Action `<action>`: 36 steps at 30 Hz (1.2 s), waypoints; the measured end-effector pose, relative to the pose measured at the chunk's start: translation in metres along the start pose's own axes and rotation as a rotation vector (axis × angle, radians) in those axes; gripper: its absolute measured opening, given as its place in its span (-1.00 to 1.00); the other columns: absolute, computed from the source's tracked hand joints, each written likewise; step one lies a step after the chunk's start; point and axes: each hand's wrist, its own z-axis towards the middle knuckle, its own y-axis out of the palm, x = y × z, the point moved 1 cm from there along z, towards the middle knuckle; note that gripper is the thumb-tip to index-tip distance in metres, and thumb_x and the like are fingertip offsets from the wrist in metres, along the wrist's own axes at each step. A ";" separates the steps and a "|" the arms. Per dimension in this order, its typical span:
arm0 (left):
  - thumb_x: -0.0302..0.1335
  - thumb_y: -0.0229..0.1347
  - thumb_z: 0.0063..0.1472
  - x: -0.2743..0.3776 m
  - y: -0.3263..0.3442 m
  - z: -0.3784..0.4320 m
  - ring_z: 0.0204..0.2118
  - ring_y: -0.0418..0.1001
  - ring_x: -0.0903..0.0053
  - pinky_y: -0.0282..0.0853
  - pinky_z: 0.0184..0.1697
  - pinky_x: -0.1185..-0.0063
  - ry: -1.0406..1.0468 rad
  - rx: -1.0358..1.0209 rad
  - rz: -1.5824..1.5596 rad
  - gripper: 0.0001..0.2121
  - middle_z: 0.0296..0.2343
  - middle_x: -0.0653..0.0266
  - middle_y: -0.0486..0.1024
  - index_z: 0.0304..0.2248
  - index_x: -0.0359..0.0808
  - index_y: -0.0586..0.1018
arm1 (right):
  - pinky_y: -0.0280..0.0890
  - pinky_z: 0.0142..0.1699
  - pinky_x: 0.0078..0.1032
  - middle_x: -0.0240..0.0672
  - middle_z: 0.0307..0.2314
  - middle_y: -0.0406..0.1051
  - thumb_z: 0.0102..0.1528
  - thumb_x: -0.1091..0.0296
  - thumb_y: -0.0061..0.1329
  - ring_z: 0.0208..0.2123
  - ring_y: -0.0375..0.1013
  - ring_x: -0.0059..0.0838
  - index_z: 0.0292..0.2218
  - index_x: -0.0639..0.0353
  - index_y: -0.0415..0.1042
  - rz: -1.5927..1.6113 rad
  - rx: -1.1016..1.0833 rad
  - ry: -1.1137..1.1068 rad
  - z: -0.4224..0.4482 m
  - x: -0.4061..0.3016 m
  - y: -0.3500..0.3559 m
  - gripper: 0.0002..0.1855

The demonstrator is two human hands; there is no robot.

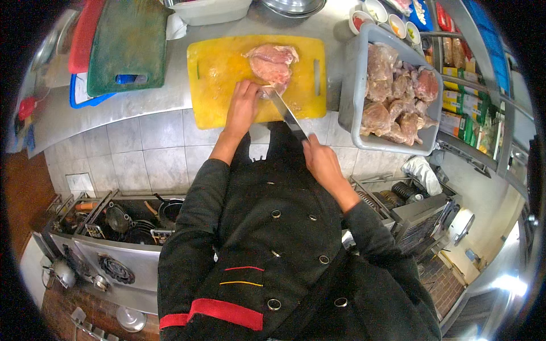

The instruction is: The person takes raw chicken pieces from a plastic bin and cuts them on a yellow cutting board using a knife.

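Note:
A piece of raw, skin-on chicken point(271, 64) lies spread on a yellow cutting board point(217, 91). At its near end my left hand point(244, 106) pinches the meat's tip against the board. My right hand point(323, 161) grips the handle of a kitchen knife point(288, 115), mostly hiding it. The blade slants up and left from that hand, and its tip end meets the chicken right beside my left fingertips. Whether the edge has entered the meat cannot be made out.
To the right, a grey plastic tub point(347, 91) holds several raw chicken pieces point(399, 91). Small bowls point(396, 26) of chopped ingredients stand behind it. Green point(128, 47) and red point(83, 38) cutting boards lie at left. A white container point(213, 12) and metal bowls point(295, 6) sit at the back.

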 end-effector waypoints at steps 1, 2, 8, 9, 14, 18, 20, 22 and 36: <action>-0.66 0.12 0.19 0.000 -0.001 -0.001 -0.10 0.40 -0.01 0.37 -0.02 0.26 0.004 0.025 -0.019 -0.85 -0.21 -0.02 0.45 -0.23 -0.39 0.52 | 0.36 -0.40 0.13 0.18 -0.62 0.46 0.35 0.26 -0.11 -0.52 0.51 0.25 -0.16 0.29 0.31 -0.002 0.004 -0.002 -0.014 0.005 -0.006 -0.76; -0.67 0.11 0.19 0.000 -0.001 -0.001 -0.09 0.40 -0.01 0.38 -0.01 0.27 0.011 0.043 -0.039 -0.85 -0.20 -0.03 0.45 -0.23 -0.39 0.52 | 0.36 -0.40 0.13 0.18 -0.62 0.46 0.36 0.26 -0.11 -0.52 0.51 0.27 -0.16 0.28 0.31 0.000 -0.028 0.031 -0.027 0.008 -0.012 -0.77; -0.40 0.26 0.14 0.048 -0.008 0.024 0.02 0.34 -0.05 0.29 0.08 0.18 0.048 0.114 0.197 -0.64 -0.09 -0.09 0.37 -0.13 -0.40 0.49 | 0.31 -0.40 0.15 0.23 -0.59 0.44 0.36 0.26 -0.10 -0.48 0.48 0.33 -0.14 0.27 0.30 0.156 0.151 0.070 -0.033 0.010 -0.042 -0.76; -0.40 0.26 0.14 0.050 -0.004 0.030 0.02 0.34 -0.05 0.29 0.08 0.18 0.058 0.109 0.194 -0.64 -0.09 -0.09 0.37 -0.13 -0.40 0.49 | 0.31 -0.40 0.15 0.24 -0.59 0.44 0.36 0.26 -0.09 -0.47 0.48 0.33 -0.13 0.28 0.31 0.167 0.178 0.113 -0.029 0.008 -0.047 -0.76; -0.32 0.27 0.13 0.046 0.011 0.053 0.00 0.32 -0.04 0.27 0.08 0.18 0.026 -0.046 0.229 -0.57 -0.06 -0.13 0.35 -0.08 -0.38 0.48 | 0.34 -0.41 0.15 0.19 -0.60 0.46 0.35 0.26 -0.09 -0.50 0.49 0.31 -0.13 0.27 0.34 0.107 0.188 0.081 -0.010 0.000 -0.050 -0.77; -0.35 0.26 0.15 0.038 0.012 0.023 -0.03 0.34 0.00 0.27 0.07 0.20 0.037 -0.078 0.206 -0.58 -0.07 -0.09 0.39 -0.05 -0.36 0.49 | 0.40 -0.44 0.08 0.04 -0.64 0.48 0.33 0.25 -0.11 -0.56 0.52 0.16 -0.16 0.22 0.35 -0.072 0.176 -0.073 0.010 0.004 -0.041 -0.79; -0.38 0.24 0.19 0.034 0.019 0.012 -0.04 0.36 0.03 0.28 0.05 0.21 0.098 -0.081 0.223 -0.62 -0.09 0.01 0.42 -0.03 -0.32 0.51 | 0.42 -0.46 0.03 -0.03 -0.64 0.49 0.33 0.26 -0.13 -0.58 0.53 0.10 -0.19 0.19 0.35 -0.105 0.157 -0.082 0.014 0.001 -0.049 -0.82; -0.38 0.23 0.22 0.031 0.021 0.010 -0.03 0.35 0.02 0.27 0.06 0.20 0.092 -0.086 0.190 -0.65 -0.08 0.04 0.43 -0.04 -0.31 0.52 | 0.42 -0.46 0.02 -0.03 -0.63 0.50 0.31 0.31 -0.14 -0.57 0.54 0.11 -0.21 0.20 0.34 -0.160 0.111 -0.109 0.020 0.000 -0.056 -0.85; -0.42 0.28 0.14 0.034 0.023 0.015 0.00 0.37 0.04 0.30 0.10 0.21 0.068 -0.010 0.132 -0.62 -0.03 0.10 0.44 -0.05 -0.27 0.54 | 0.38 -0.41 0.10 0.11 -0.61 0.47 0.35 0.28 -0.15 -0.52 0.51 0.24 -0.19 0.23 0.30 -0.050 0.030 0.004 -0.032 0.040 -0.047 -0.81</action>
